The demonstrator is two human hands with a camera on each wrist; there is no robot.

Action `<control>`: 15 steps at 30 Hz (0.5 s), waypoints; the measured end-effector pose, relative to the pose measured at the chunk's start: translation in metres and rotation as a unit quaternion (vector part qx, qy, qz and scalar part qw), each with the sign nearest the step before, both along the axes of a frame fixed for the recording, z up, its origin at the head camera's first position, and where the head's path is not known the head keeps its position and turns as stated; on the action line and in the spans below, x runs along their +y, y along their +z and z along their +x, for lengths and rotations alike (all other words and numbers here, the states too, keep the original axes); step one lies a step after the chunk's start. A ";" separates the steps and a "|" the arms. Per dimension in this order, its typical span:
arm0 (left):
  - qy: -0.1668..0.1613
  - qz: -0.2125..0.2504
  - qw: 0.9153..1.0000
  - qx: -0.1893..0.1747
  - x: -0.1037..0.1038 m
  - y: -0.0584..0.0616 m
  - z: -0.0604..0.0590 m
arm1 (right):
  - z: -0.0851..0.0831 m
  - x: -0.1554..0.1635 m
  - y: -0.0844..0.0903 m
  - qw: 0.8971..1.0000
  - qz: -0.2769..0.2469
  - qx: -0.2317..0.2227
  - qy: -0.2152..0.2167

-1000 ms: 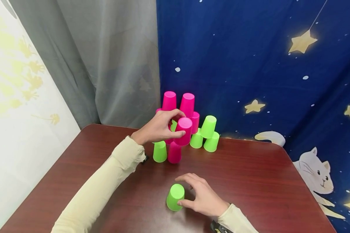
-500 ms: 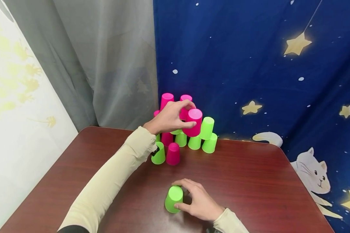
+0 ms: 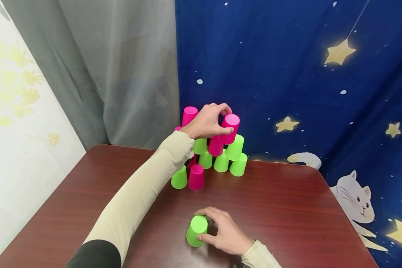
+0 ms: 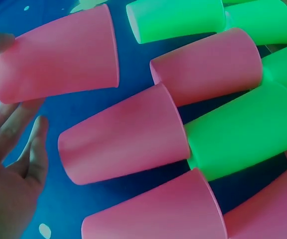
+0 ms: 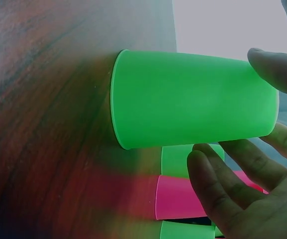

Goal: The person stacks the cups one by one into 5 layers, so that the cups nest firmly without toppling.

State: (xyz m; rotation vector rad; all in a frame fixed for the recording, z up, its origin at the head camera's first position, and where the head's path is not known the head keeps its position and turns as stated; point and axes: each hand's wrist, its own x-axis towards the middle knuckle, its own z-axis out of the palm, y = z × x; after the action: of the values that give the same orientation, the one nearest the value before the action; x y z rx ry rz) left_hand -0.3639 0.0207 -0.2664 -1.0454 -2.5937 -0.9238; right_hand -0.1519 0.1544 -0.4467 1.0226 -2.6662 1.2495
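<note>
My left hand grips an upside-down pink cup between thumb and fingers, at the right part of a stack of pink and green cups. In the left wrist view the held pink cup hangs apart from the stacked pink cup. An upside-down green cup stands on the table nearer to me, pinched by my right hand. The right wrist view has this green cup with its rim at the tabletop. My left hand and sleeve hide part of the stack.
Another green cup and a pink cup stand side by side before the stack. The stack's right end has green cups. Behind the wooden table hang a grey curtain and a blue star-patterned curtain.
My left hand has carried the pink cup rightward and upward across the stack. My right hand has closed its fingers onto the green cup, which stays at about the same place.
</note>
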 end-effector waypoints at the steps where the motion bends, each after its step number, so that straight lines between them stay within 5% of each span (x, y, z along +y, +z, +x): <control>1: 0.003 0.003 1.000 0.004 0.003 0.000 -0.001 | 0.000 0.000 0.000 1.000 0.001 0.000 -0.002; 15: 0.058 -0.001 0.998 0.027 0.023 -0.004 -0.009 | 0.002 0.001 -0.003 1.000 -0.009 0.005 0.008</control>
State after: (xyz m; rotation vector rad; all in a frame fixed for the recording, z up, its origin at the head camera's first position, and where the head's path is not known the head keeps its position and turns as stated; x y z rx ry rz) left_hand -0.3732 0.0437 -0.2701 -0.8959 -2.5799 -0.8533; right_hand -0.1503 0.1555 -0.4493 1.0468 -2.6391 1.2662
